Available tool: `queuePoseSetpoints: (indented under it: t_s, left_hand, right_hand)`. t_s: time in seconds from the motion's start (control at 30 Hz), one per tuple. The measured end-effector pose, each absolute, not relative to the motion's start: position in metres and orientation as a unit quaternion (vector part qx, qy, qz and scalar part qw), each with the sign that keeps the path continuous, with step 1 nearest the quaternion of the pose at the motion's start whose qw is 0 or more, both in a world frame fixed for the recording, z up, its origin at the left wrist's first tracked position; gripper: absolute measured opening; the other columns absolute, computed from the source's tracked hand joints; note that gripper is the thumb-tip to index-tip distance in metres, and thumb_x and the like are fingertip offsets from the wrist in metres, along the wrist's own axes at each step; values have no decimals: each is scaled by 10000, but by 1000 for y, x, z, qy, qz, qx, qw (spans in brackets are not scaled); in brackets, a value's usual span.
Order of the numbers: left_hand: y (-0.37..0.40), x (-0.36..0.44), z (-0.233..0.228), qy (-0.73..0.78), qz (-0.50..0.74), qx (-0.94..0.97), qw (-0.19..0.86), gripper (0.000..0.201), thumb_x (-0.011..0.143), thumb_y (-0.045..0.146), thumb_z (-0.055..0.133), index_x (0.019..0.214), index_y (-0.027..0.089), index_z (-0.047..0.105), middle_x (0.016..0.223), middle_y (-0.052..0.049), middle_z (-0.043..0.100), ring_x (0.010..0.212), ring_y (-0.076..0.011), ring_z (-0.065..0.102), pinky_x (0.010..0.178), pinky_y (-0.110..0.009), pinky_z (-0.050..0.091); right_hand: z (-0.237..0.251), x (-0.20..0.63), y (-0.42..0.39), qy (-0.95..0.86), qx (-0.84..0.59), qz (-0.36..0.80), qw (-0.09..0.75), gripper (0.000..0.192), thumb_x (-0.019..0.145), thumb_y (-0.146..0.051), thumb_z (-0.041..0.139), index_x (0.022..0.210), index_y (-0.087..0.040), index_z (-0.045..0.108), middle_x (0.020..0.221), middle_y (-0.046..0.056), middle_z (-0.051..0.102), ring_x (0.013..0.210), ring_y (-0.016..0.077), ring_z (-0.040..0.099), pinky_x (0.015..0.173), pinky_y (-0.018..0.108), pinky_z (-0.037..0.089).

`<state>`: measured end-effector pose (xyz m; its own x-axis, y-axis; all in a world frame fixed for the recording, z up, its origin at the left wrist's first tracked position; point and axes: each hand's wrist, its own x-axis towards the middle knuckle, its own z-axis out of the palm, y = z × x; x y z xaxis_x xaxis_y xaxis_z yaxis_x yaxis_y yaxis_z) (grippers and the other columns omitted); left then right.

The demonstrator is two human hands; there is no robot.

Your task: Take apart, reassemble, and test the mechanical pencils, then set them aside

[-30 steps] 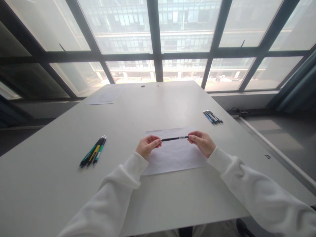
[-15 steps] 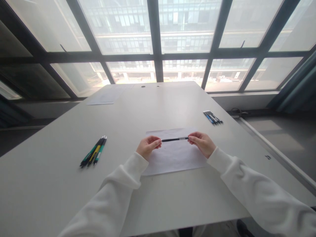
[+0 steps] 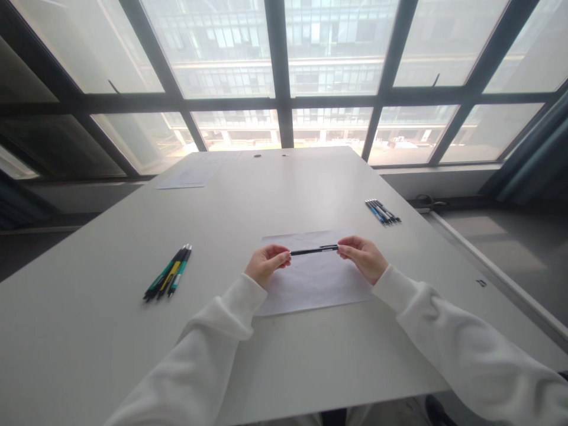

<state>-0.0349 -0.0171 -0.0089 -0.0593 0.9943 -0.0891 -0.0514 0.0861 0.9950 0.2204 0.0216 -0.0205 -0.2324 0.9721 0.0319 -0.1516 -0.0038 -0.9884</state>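
Note:
A black pen (image 3: 306,251) is stretched level between my two hands, with its clip at the right end along the top side. My left hand (image 3: 267,263) pinches the left tip between thumb and fingers. At the other end, my right hand (image 3: 361,257) is closed on the pen in the same way. Under both hands lies a white sheet of paper (image 3: 310,290) on the table; the pen is held above it.
Several green, black and yellow pens (image 3: 169,272) lie to the left on the white table (image 3: 284,361). Another row of pens (image 3: 382,212), black and blue, lies at the right. More paper (image 3: 189,171) is at the far left. Large windows (image 3: 332,47) stand beyond.
The pen has turned about its length, so its clip now shows along the top and the white label has rolled lower. Both hands have stayed in place.

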Motion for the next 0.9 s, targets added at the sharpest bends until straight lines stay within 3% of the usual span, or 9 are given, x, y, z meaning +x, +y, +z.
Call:
queuePoseSetpoints:
  t_s: [0.9]
  left_hand:
    - [-15,-35,-12,523,508,450,516,292,564,333,740,737,130,620,628,-21,638,595,-137,592,606,-270,455]
  right_hand:
    - [-19,219,21,-500,-399,611,466,264,588,-337,724,758,-149,654,650,38,631,605,128,537,611,281,413]
